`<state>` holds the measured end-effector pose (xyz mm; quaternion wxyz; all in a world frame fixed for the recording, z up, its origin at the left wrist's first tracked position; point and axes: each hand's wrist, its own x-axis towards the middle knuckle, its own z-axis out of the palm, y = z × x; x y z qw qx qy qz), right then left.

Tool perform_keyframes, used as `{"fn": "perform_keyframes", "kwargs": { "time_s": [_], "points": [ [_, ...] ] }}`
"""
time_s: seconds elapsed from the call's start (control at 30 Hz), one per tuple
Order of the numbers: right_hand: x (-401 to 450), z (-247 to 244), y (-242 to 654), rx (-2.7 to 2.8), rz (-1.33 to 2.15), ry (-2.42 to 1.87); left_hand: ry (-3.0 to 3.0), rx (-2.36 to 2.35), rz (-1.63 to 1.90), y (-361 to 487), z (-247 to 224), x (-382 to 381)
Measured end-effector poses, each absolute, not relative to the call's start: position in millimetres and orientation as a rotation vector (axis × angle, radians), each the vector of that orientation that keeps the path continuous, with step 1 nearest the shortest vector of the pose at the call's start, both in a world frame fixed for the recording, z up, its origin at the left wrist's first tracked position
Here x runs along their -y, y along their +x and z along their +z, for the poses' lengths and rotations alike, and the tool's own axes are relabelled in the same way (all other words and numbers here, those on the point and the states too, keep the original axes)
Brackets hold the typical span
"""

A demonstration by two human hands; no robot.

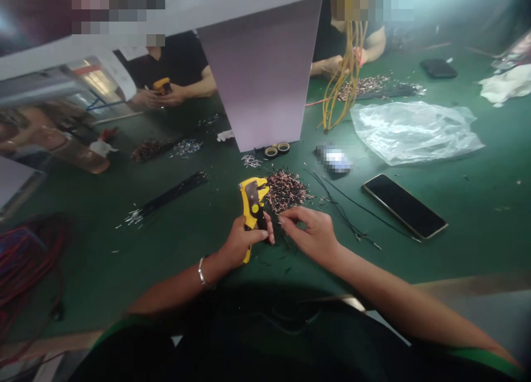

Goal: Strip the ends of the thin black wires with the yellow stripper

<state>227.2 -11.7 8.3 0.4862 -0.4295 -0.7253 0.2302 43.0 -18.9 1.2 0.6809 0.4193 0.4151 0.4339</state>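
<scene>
While the left hand point(248, 238) holds a yellow-and-black pistol-shaped wire stripper point(251, 197) lengthwise away from the body, the right hand point(313, 233) pinches narrowly just right of its handle, contents unclear, a heap of short black copper-tipped wires point(289, 189) just beyond on the green worktop point(141, 266).

Yellow-and-black wire stripper point(247, 209) beside a heap of short wires point(289, 191)
The tool sits in the left hand point(244, 239), head at the far end, jaws facing right; the loose heap, dark with coppery ends, lies just right.
</scene>
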Motion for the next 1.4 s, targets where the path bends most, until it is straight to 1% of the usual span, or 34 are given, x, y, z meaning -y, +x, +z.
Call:
{"fn": "perform_keyframes", "kwargs": {
  "time_s": [0.2,0.3,0.43,0.67,0.8,1.07,1.4],
  "points": [
    [-1,-2,229,1.661,0.955,-1.268,0.577,-0.867,0.956,43,0,14],
    [-22,-2,231,1.654,1.067,-1.328,0.515,-0.871,0.963,41,-2,12],
    [-72,-2,224,1.677,1.163,-1.419,0.523,-0.846,0.950,40,-3,10],
    [-173,-13,186,1.694,1.115,-1.443,0.490,-0.837,0.983,37,-6,7],
    [-206,-20,180,1.714,1.043,-1.456,0.481,-0.830,1.023,35,-6,4],
    [-199,-33,199,1.994,0.852,-1.305,0.515,-0.871,1.146,29,0,-3],
    [-180,-31,180,2.337,0.711,-1.163,0.555,-0.913,1.249,23,9,-9]
  ]
}}
